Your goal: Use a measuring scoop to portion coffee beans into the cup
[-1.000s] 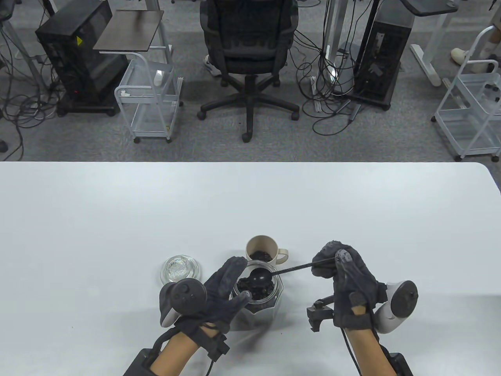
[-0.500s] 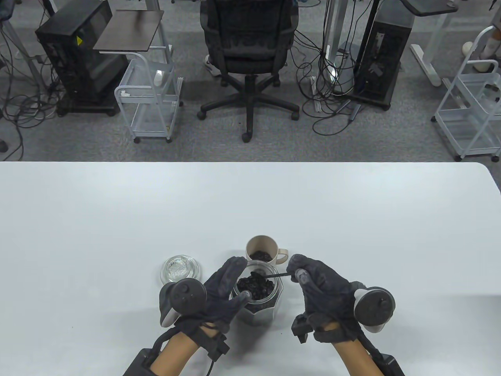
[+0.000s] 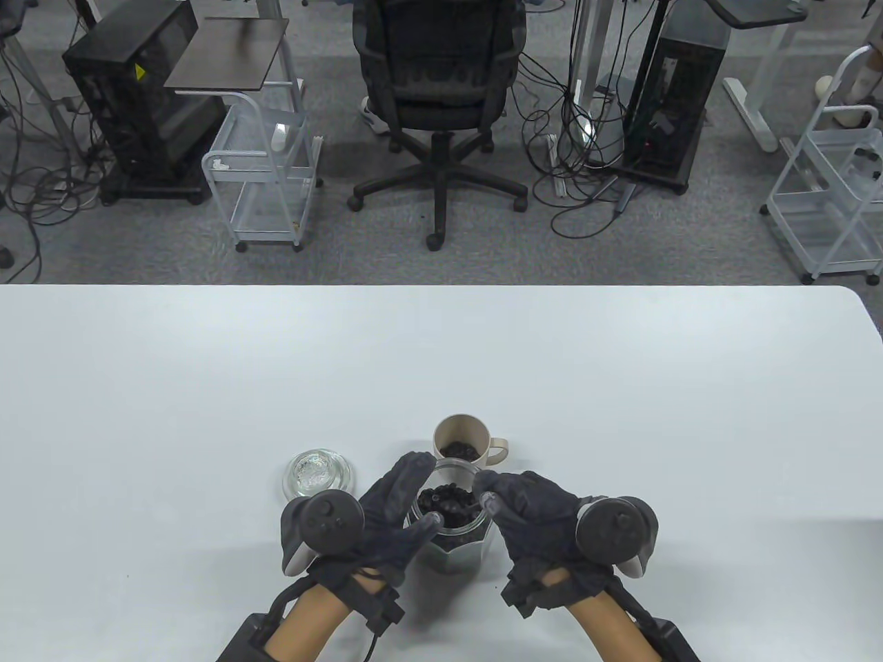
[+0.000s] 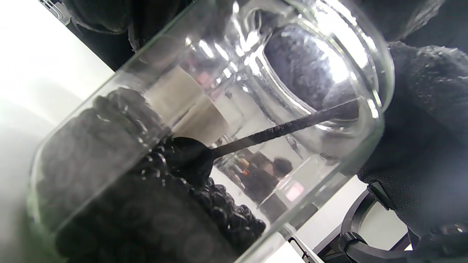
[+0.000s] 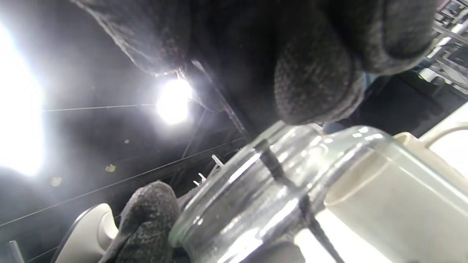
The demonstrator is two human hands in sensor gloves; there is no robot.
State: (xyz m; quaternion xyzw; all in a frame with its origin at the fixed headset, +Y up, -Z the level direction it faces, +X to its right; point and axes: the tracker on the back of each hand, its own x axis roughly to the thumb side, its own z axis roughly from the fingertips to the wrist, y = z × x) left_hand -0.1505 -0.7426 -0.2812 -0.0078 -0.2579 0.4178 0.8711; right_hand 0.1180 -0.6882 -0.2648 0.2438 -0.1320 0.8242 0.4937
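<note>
**Scoop sunk in the bean jar**

The left hand [image 3: 386,514] curls its grip around the glass jar [image 3: 452,534] of coffee beans [image 4: 146,204] on the white table [image 3: 441,372]. The right hand [image 3: 531,517] pinches the measuring scoop [image 4: 193,159] by its handle, the bowl buried among the beans. The beige cup [image 3: 462,438] stands just behind the jar, beans in its bottom; a glass lid [image 3: 317,472] lies to the left.

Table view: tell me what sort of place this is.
Likely an office or lab workspace: an office chair, computer towers with tangled cables on grey carpet, and white rolling carts behind the white table.
</note>
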